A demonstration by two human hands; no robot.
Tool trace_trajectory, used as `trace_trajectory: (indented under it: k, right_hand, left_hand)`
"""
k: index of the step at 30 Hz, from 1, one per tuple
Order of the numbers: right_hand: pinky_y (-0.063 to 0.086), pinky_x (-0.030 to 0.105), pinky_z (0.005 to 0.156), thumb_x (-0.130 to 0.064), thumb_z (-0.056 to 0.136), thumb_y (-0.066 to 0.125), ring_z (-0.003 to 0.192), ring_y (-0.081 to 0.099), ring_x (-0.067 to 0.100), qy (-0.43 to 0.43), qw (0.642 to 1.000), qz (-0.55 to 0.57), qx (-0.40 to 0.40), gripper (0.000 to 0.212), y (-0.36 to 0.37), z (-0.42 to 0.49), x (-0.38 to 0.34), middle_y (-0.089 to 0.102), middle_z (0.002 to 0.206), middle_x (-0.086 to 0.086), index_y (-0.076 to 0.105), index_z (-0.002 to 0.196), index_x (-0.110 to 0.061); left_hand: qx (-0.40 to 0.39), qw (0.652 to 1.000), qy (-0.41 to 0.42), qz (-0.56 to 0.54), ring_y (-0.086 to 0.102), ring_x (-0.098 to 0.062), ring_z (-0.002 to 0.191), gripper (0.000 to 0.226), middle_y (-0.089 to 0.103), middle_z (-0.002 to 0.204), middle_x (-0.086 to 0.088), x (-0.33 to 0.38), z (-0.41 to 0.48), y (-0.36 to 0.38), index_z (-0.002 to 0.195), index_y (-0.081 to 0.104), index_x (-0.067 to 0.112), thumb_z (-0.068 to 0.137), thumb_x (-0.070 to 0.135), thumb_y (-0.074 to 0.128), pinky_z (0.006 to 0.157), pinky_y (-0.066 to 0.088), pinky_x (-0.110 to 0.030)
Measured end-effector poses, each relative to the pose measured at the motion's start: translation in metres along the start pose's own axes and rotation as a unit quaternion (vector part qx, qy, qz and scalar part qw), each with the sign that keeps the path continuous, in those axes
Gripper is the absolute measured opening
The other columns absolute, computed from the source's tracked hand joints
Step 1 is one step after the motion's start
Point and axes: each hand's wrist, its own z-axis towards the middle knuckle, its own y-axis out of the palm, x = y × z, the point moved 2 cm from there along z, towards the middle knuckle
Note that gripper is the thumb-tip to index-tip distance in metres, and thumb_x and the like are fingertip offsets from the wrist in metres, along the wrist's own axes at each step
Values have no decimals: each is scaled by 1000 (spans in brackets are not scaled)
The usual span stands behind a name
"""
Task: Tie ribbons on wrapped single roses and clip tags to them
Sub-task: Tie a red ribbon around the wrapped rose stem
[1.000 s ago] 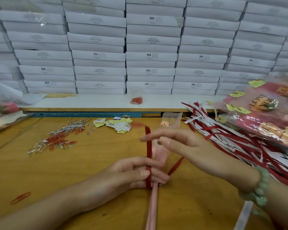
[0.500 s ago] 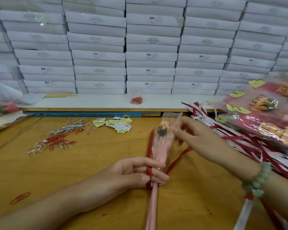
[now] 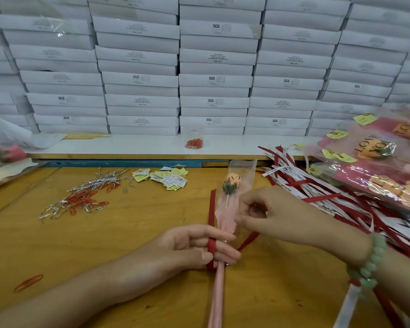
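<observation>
Left hand point(image 3: 194, 247): rests on its side on the bench point(image 3: 104, 245), curls round the wrapped rose point(image 3: 231, 185) at the point where the wrapper narrows to the pink stem, and pins the red ribbon point(image 3: 211, 245) across the fingers under the thumb.

Right hand point(image 3: 268, 214): hovers just right of the wrapper with fingers curled in and tips at the wrapper's edge. Grips the ribbon's right tail, drawn up from the left hand to the underside of the palm. Wears a green bead bracelet point(image 3: 369, 263) at the wrist.

Wrapped rose: lies lengthwise at mid-bench, head away from the person, stem toward the near edge. Ribbon's left tail lies straight along the wrapper's left side.

Room: bare wood left of the left forearm, as far as the paper clips point(image 3: 85, 200) and tags point(image 3: 168, 178). Right side crowded by the ribbon pile point(image 3: 317, 192), close to the right wrist, with finished roses point(image 3: 376, 166) stacked over it. Far edge closed off by a white ledge and stacked white boxes point(image 3: 216, 58).

Writing: "LOVE YOU" on the wrappers; "SGS" on many boxes. Smaller print and tag text too small to read.
</observation>
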Motion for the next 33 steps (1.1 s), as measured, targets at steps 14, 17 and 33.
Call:
trace_trajectory:
  k: [14, 17, 33]
  right_hand:
    - [44, 24, 58, -37, 100, 48, 57, 53, 4, -57, 982, 161, -77, 32, 17, -5, -22, 56, 63, -10, 58, 71, -28]
    - [49, 21, 60, -40, 98, 48, 63, 61, 7, -52, 985, 160, -32, 29, 16, -4, -22, 64, 73, -10, 68, 83, -27]
    - [46, 18, 60, -42, 97, 44, 60, 59, 11, -28, 967, 240, -82, 44, 19, -4, -17, 68, 81, 2, 72, 106, -10]
  left_hand:
    - [-17, 1000, 17, -1, 57, -29, 123, 29, 64, 127, -15, -1, 2, 1, 125, 62, 14, 96, 17, 57, 100, 45, -29]
    - [-19, 1000, 17, -5, 56, -29, 124, 28, 63, 128, -15, -2, 2, 1, 125, 62, 14, 97, 15, 57, 102, 45, -29]
    - [-22, 999, 22, -14, 57, -31, 124, 27, 63, 127, -17, -3, 1, 1, 123, 63, 13, 97, 14, 57, 102, 44, -30]
